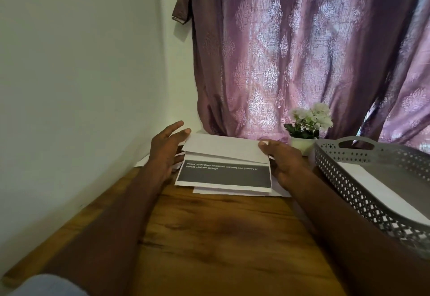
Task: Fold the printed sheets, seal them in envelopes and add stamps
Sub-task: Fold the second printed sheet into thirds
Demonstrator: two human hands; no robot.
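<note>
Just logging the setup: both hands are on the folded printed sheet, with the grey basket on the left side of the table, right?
Not quite: the head view shows the grey basket on the right side of the table. Both hands, left and right, are on the folded printed sheet.

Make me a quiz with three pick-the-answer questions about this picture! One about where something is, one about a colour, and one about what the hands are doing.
1. Where is the flower pot?
A. inside the grey tray
B. on the wooden table by the curtain
C. on the floor

2. What colour is the printed band on the sheet?
A. red
B. yellow
C. dark grey

3. What are the left hand and the right hand doing?
A. holding the sheet's two ends with its top folded over
B. resting in the tray
C. holding a pen

Answers:
1 B, the pot stands on the table at the curtain's foot, left of the tray.
2 C, the band is dark grey with white words.
3 A, one hand is at each end of the folded sheet.
</note>
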